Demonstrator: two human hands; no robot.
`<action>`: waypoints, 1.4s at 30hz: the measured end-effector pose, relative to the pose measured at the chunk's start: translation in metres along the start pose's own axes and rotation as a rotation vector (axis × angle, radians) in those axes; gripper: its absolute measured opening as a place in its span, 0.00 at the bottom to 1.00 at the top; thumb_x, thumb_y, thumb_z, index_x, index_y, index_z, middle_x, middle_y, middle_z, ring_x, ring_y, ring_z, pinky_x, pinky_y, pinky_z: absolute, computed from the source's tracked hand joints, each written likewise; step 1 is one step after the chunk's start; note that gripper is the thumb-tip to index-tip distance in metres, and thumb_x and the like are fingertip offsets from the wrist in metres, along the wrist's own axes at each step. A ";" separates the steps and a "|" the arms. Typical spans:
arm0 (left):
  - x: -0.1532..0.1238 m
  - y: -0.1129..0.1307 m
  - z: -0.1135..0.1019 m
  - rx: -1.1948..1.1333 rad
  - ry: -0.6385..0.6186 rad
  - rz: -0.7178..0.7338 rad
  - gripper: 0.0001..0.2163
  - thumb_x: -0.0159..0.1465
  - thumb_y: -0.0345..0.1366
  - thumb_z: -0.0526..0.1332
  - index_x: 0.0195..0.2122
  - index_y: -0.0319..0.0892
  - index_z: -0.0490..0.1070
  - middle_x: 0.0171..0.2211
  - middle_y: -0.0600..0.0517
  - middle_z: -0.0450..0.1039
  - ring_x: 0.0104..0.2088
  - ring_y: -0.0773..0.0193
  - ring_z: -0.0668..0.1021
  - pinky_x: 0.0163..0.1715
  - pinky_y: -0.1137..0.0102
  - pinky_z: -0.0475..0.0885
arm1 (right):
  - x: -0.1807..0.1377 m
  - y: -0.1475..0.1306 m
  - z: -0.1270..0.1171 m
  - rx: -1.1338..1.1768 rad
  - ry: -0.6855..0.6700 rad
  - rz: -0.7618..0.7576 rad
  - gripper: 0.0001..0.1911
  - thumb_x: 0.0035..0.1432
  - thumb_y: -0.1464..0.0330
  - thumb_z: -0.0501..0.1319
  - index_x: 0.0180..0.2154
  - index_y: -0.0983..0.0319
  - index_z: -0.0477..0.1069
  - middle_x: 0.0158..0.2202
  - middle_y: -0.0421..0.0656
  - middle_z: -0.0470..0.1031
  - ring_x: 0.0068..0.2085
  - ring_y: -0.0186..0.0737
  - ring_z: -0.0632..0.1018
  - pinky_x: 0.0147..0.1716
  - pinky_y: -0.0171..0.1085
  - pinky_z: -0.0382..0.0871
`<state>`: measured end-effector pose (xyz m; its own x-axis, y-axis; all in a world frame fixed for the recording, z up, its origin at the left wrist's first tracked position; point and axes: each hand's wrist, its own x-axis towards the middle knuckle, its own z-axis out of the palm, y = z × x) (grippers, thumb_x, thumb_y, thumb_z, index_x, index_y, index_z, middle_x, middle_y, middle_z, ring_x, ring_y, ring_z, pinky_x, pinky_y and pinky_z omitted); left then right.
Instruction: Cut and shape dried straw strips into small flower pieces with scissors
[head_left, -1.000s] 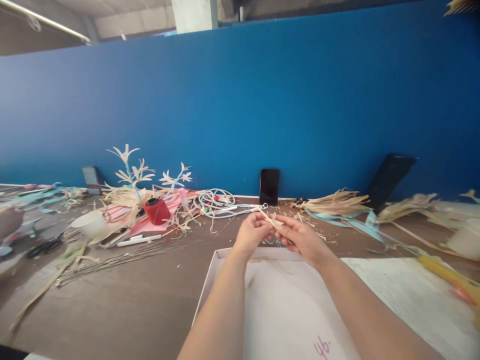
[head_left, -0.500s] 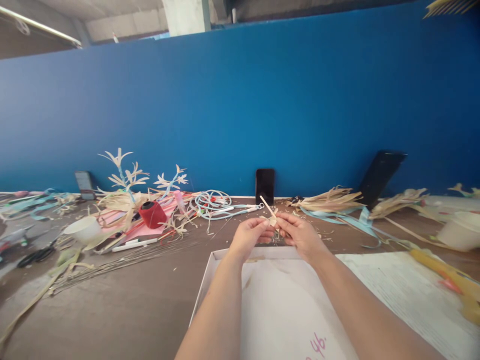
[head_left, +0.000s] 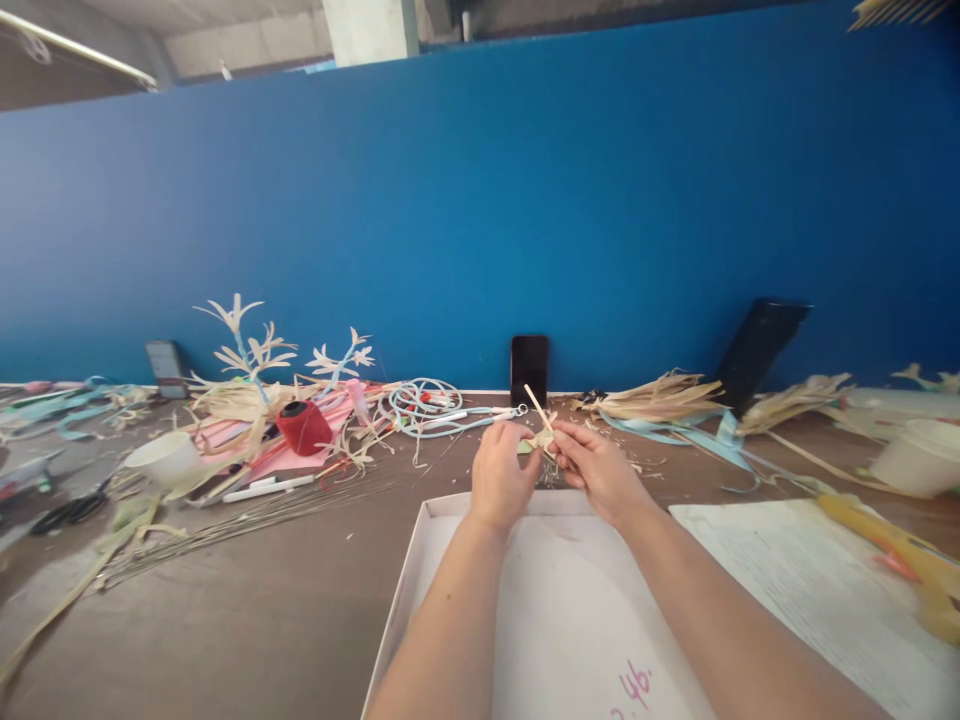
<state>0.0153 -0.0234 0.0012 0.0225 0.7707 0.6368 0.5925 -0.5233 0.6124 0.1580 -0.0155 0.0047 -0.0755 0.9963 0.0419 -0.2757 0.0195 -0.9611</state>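
Above the far edge of a white box lid, both hands meet at a small pale dried-leaf strip (head_left: 539, 408), folded at its base with one narrow end sticking up to the left. My right hand (head_left: 592, 462) pinches it between thumb and fingertips. From the other side my left hand (head_left: 504, 472) curls around the folded part, thumb below and fingers above, a bit of pale green showing between them. The fingers partly cover the fold, so its exact shape is unclear.
A shallow white box lid (head_left: 577, 600) lies below my forearms. A phone (head_left: 529, 368) leans on the blue partition. Leaf-strip flowers (head_left: 259, 350), a red thread spool (head_left: 304, 428), wires (head_left: 247, 522) and a white cup (head_left: 163, 458) are at left; straw bundles (head_left: 660, 398) and a yellow glue gun (head_left: 892, 550) at right.
My left hand has turned, its fingers lifting and curling over while the thumb dropped lower. The strip has shifted slightly right, still in my right hand's pinch.
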 end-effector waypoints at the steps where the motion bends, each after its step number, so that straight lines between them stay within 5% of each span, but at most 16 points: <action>1: 0.000 0.000 0.000 0.015 -0.003 0.015 0.06 0.55 0.30 0.59 0.35 0.43 0.68 0.36 0.49 0.69 0.40 0.60 0.69 0.39 0.68 0.63 | 0.000 0.000 0.000 -0.001 -0.006 -0.002 0.20 0.47 0.62 0.65 0.44 0.60 0.71 0.27 0.40 0.70 0.24 0.28 0.66 0.13 0.26 0.50; 10: -0.001 0.000 -0.001 -0.092 -0.005 -0.031 0.05 0.59 0.32 0.56 0.33 0.44 0.72 0.35 0.48 0.71 0.37 0.61 0.70 0.39 0.68 0.63 | -0.001 -0.001 0.002 -0.018 -0.021 -0.006 0.19 0.49 0.62 0.64 0.44 0.61 0.71 0.29 0.40 0.70 0.24 0.29 0.66 0.14 0.26 0.51; 14: 0.003 -0.004 0.000 -0.412 0.026 -0.311 0.05 0.56 0.37 0.60 0.30 0.43 0.73 0.30 0.50 0.72 0.31 0.65 0.71 0.33 0.71 0.66 | -0.004 -0.006 0.000 -0.015 -0.051 0.030 0.22 0.50 0.63 0.63 0.48 0.58 0.69 0.29 0.40 0.70 0.24 0.30 0.66 0.13 0.27 0.50; 18: 0.007 -0.008 -0.001 -0.720 -0.117 -0.593 0.10 0.52 0.41 0.63 0.30 0.40 0.73 0.24 0.52 0.70 0.23 0.69 0.70 0.22 0.75 0.67 | -0.008 -0.011 -0.002 -0.023 -0.143 0.133 0.23 0.48 0.64 0.64 0.48 0.58 0.69 0.27 0.40 0.69 0.22 0.28 0.66 0.12 0.26 0.48; 23: 0.005 -0.011 0.002 -0.878 -0.228 -0.616 0.13 0.51 0.43 0.64 0.30 0.37 0.72 0.24 0.51 0.69 0.24 0.70 0.71 0.17 0.78 0.66 | -0.010 -0.009 -0.002 -0.062 -0.217 0.164 0.21 0.46 0.64 0.66 0.44 0.58 0.73 0.26 0.39 0.69 0.21 0.26 0.65 0.13 0.25 0.46; 34: 0.006 -0.007 -0.002 -0.988 -0.247 -0.717 0.14 0.50 0.42 0.66 0.32 0.38 0.69 0.30 0.49 0.72 0.24 0.71 0.73 0.16 0.79 0.67 | -0.010 -0.014 0.007 -0.221 -0.029 0.087 0.21 0.45 0.59 0.66 0.42 0.60 0.74 0.26 0.39 0.70 0.22 0.28 0.65 0.18 0.28 0.54; 42: 0.004 -0.006 -0.001 -0.878 -0.285 -0.648 0.14 0.52 0.44 0.63 0.32 0.38 0.69 0.27 0.50 0.71 0.23 0.70 0.72 0.15 0.78 0.66 | -0.010 -0.012 0.005 -0.212 -0.057 0.090 0.21 0.45 0.60 0.66 0.42 0.60 0.74 0.26 0.38 0.68 0.22 0.27 0.64 0.17 0.27 0.50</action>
<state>0.0105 -0.0176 0.0004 0.1658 0.9860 0.0177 -0.2101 0.0177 0.9775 0.1571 -0.0266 0.0168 -0.1467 0.9885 -0.0374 -0.0582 -0.0464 -0.9972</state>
